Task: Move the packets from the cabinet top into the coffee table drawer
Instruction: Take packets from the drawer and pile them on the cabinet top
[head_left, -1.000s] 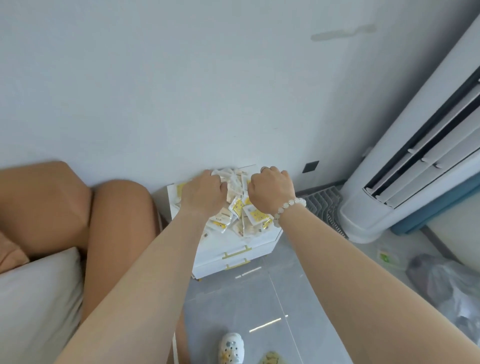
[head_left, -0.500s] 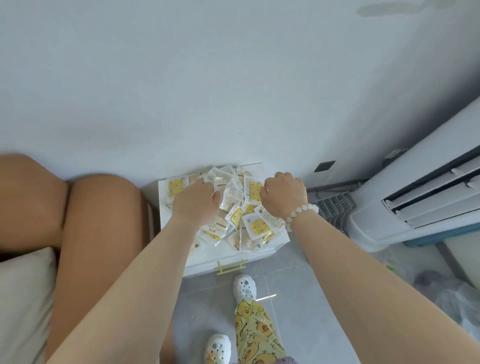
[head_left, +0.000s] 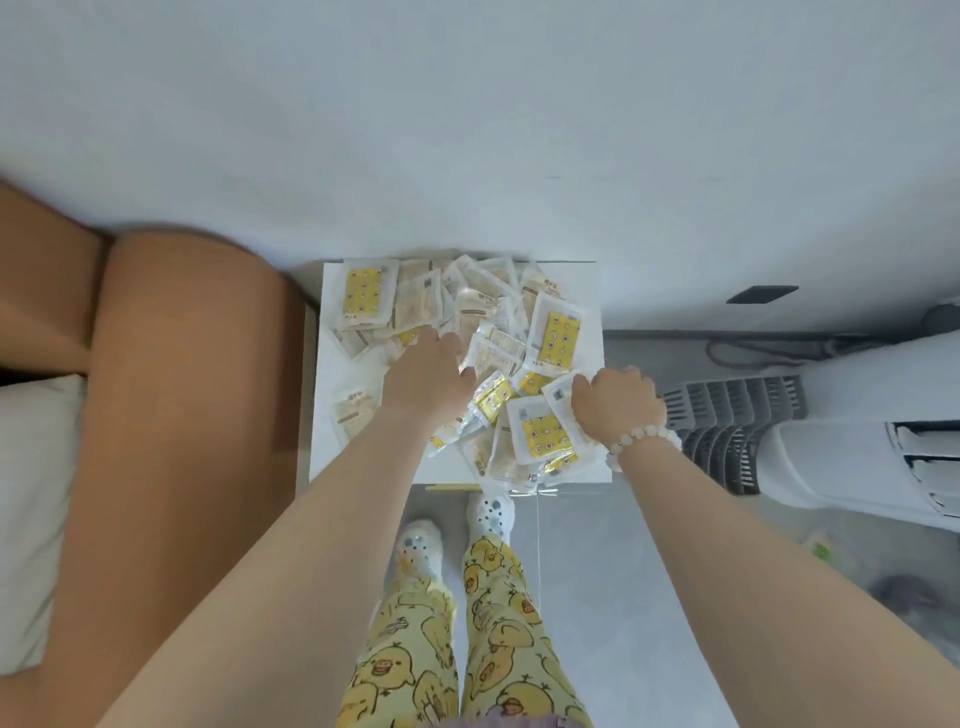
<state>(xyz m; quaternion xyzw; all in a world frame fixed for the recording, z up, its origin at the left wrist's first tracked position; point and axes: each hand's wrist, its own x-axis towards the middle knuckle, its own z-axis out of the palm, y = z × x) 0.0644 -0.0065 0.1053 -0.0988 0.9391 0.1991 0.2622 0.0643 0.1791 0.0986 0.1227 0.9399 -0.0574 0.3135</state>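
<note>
Both hands are down on the pile of packets (head_left: 493, 364) on the white cabinet top (head_left: 332, 457). Fingers of the left hand (head_left: 428, 376) reach into the middle of the heap, its back to the camera; whether they have closed on a packet cannot be told. Curled fingers of the right hand (head_left: 618, 400), with a pale bead bracelet (head_left: 641, 439) at the wrist, grip the edge of a packet at the pile's right side.

Most packets are small, flat and clear-edged; some have a yellow panel with dark dots, others look pale beige. They lie loose and overlapping, a few hanging over the front edge.

At the left of the cabinet stands a tan sofa (head_left: 171, 395) with a white cushion (head_left: 31, 519). A white standing air conditioner (head_left: 862, 447) is at the right, against a plain pale wall (head_left: 467, 130). Below, yellow duck-print trousers (head_left: 467, 623) and white clogs (head_left: 491, 512) show on the grey floor (head_left: 623, 597).
</note>
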